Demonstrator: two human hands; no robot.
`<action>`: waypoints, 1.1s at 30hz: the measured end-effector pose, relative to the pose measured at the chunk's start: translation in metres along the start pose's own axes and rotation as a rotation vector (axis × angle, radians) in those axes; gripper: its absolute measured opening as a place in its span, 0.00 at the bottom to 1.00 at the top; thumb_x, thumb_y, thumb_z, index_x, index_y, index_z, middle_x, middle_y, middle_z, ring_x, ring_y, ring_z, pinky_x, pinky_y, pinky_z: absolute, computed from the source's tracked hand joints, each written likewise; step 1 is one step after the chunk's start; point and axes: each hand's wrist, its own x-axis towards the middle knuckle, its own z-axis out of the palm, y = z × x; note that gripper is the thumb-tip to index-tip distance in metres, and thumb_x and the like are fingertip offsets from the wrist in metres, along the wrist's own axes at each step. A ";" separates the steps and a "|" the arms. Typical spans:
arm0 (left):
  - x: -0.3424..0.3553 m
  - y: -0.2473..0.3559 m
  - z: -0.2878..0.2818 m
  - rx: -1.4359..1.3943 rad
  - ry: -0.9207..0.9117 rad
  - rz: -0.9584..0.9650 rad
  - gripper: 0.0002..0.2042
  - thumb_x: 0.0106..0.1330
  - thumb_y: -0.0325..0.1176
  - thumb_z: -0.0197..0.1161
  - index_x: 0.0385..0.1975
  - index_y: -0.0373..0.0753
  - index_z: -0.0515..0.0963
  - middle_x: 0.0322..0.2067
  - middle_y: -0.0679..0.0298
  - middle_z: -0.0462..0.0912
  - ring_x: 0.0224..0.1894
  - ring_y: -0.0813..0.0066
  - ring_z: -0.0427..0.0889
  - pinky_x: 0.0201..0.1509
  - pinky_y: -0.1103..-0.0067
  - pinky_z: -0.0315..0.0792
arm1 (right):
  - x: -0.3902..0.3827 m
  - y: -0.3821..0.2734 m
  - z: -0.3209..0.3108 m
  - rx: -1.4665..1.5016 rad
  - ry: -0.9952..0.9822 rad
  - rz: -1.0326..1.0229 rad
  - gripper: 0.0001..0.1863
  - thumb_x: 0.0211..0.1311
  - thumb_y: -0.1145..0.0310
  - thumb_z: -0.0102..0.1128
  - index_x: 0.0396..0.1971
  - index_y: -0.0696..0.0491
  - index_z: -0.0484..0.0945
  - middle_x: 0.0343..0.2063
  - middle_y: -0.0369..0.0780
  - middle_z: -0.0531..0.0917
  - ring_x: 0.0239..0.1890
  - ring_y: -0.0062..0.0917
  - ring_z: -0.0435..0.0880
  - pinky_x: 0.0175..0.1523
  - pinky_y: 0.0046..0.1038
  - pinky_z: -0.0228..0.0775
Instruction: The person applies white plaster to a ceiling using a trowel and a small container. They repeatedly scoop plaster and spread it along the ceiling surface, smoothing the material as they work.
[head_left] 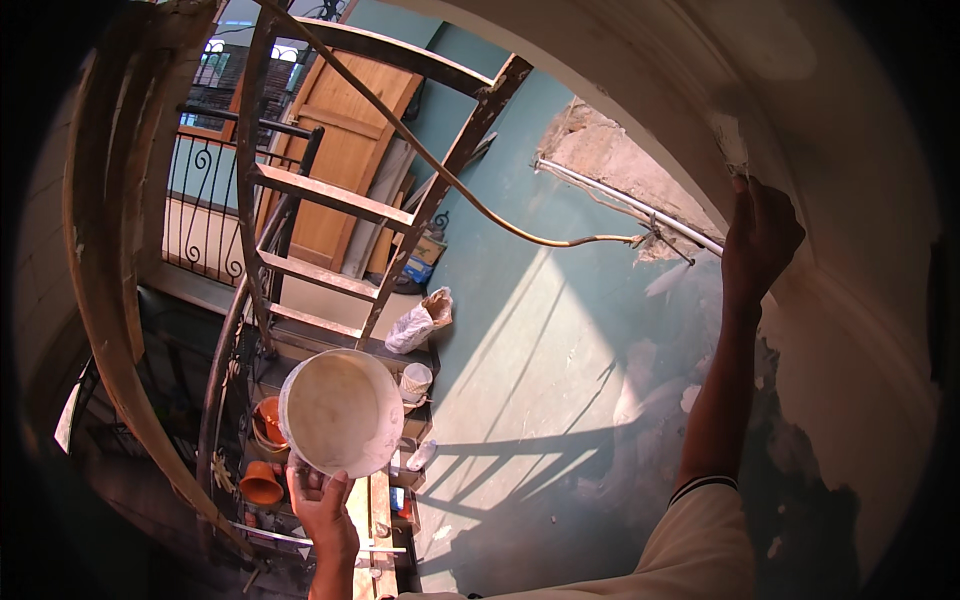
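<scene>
A curved white plastered wall [860,330] fills the right side, and the right hand [762,235] presses against it, fingers closed around a small tool that is mostly hidden; a patch of fresh white plaster [735,140] sits just above the fingertips. A wooden ladder [330,200] rises up and left of both hands. The left hand [322,505] grips the lower rim of a round white pan [340,412], its thumb over the edge, the pan standing directly above the fingers.
</scene>
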 end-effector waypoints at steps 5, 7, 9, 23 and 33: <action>-0.002 0.000 0.007 -0.003 -0.004 0.018 0.37 0.66 0.21 0.69 0.75 0.36 0.61 0.65 0.53 0.76 0.66 0.64 0.79 0.66 0.68 0.79 | 0.042 -0.023 0.026 0.291 0.060 -0.060 0.07 0.65 0.68 0.75 0.41 0.48 0.88 0.32 0.35 0.88 0.32 0.32 0.85 0.40 0.37 0.74; -0.005 0.001 0.012 -0.015 -0.012 0.003 0.37 0.66 0.20 0.69 0.75 0.36 0.60 0.66 0.53 0.76 0.66 0.64 0.79 0.66 0.68 0.79 | 0.061 -0.035 0.031 0.263 0.027 -0.119 0.07 0.66 0.66 0.74 0.42 0.47 0.88 0.31 0.34 0.87 0.32 0.32 0.85 0.39 0.39 0.73; -0.006 -0.004 0.010 -0.030 -0.008 -0.007 0.38 0.66 0.20 0.68 0.75 0.36 0.60 0.66 0.53 0.75 0.67 0.64 0.78 0.66 0.68 0.79 | 0.077 -0.049 0.024 0.110 -0.009 -0.138 0.05 0.68 0.69 0.72 0.41 0.52 0.88 0.31 0.38 0.87 0.32 0.33 0.86 0.39 0.37 0.75; -0.011 -0.006 0.017 -0.013 -0.002 -0.007 0.39 0.64 0.21 0.70 0.75 0.37 0.60 0.66 0.53 0.75 0.67 0.62 0.78 0.67 0.66 0.79 | 0.070 -0.079 0.036 0.032 0.058 -0.129 0.08 0.67 0.62 0.72 0.44 0.42 0.86 0.31 0.32 0.80 0.35 0.29 0.81 0.43 0.39 0.65; -0.009 -0.012 0.013 0.016 -0.015 -0.004 0.37 0.65 0.21 0.69 0.75 0.38 0.61 0.65 0.55 0.76 0.66 0.64 0.78 0.67 0.67 0.78 | 0.005 -0.005 -0.004 -0.147 -0.124 -0.024 0.08 0.68 0.63 0.71 0.45 0.42 0.86 0.32 0.32 0.82 0.34 0.28 0.81 0.42 0.39 0.64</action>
